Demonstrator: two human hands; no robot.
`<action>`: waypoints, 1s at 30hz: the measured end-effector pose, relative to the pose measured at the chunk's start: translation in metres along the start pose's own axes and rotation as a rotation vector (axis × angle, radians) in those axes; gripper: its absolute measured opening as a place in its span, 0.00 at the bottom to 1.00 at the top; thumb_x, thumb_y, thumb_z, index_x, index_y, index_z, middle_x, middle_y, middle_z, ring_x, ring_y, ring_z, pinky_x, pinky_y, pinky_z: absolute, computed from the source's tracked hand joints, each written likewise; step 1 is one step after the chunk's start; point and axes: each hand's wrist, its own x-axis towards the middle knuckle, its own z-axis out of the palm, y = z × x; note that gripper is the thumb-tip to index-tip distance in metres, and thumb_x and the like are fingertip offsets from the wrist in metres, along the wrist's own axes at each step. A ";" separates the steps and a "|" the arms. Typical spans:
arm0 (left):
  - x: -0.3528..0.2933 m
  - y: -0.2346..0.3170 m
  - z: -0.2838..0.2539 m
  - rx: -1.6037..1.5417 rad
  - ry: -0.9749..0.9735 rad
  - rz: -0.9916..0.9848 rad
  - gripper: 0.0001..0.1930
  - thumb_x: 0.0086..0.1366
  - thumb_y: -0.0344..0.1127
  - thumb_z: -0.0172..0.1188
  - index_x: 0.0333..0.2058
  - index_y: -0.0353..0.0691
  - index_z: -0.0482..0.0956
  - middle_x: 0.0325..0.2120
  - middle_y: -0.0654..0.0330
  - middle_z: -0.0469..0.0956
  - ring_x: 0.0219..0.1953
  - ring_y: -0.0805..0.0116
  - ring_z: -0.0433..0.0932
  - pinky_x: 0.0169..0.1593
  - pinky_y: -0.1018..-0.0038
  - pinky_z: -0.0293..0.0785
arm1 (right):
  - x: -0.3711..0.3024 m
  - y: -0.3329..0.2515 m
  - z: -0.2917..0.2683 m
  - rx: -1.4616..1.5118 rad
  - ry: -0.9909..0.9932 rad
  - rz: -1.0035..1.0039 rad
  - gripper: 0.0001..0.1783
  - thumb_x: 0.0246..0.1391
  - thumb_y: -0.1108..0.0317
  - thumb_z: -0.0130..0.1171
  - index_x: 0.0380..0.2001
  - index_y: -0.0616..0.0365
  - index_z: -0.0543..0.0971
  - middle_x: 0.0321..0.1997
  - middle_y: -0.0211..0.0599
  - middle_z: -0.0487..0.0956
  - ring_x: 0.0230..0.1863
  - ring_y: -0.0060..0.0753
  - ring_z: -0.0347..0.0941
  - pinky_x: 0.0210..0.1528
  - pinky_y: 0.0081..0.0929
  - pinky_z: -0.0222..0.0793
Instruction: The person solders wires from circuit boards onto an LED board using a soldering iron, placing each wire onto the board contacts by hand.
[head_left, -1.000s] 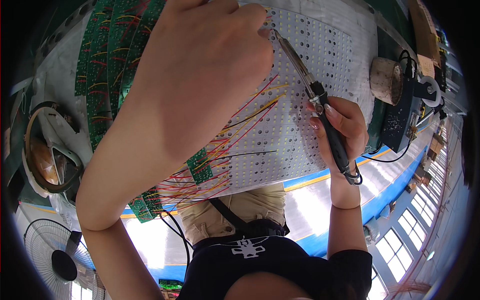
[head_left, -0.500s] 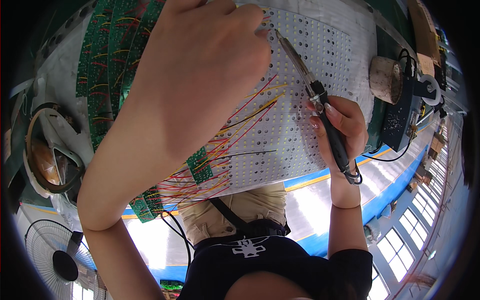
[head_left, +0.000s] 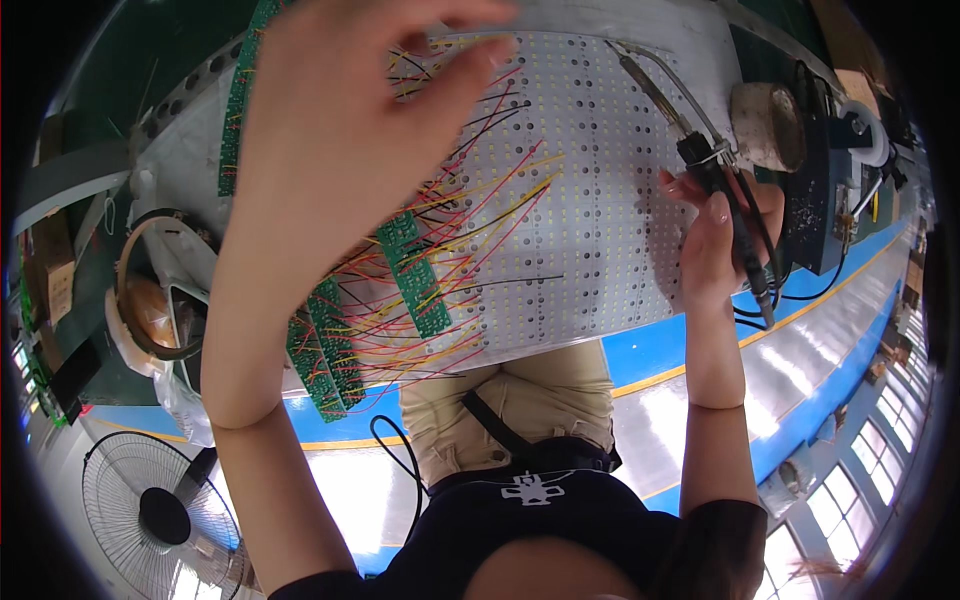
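My left hand (head_left: 375, 90) hovers over the far left of a pale panel (head_left: 610, 215) dotted with small LEDs and holes. Its thumb and fingers are apart, somewhat blurred, with nothing seen between them. My right hand (head_left: 715, 245) grips a soldering iron (head_left: 722, 185) by its black handle, above the panel's right side. The iron's tip points away from me, and a thin curved metal tube runs beside it. Red, yellow and black wires (head_left: 500, 215) spread over the panel from narrow green circuit boards (head_left: 420, 285). My left hand and forearm hide part of the boards.
At the right stand a stained round pot (head_left: 765, 125) and a dark box (head_left: 812, 200) with cables and a white spool (head_left: 862, 128). A brown ring (head_left: 130, 300) lies at the left, with a standing fan (head_left: 165, 515) below it.
My left hand has opened from a closed posture and shifted left, uncovering wires at the panel's far side. My right hand has carried the soldering iron to the right. The view has shifted too.
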 end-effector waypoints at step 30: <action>-0.069 -0.003 -0.020 0.153 -0.095 -0.174 0.05 0.53 0.33 0.71 0.29 0.45 0.86 0.29 0.66 0.77 0.35 0.64 0.78 0.48 0.64 0.62 | 0.086 0.020 0.043 0.613 0.562 0.290 0.17 0.66 0.57 0.59 0.25 0.51 0.72 0.22 0.27 0.72 0.23 0.23 0.65 0.26 0.26 0.63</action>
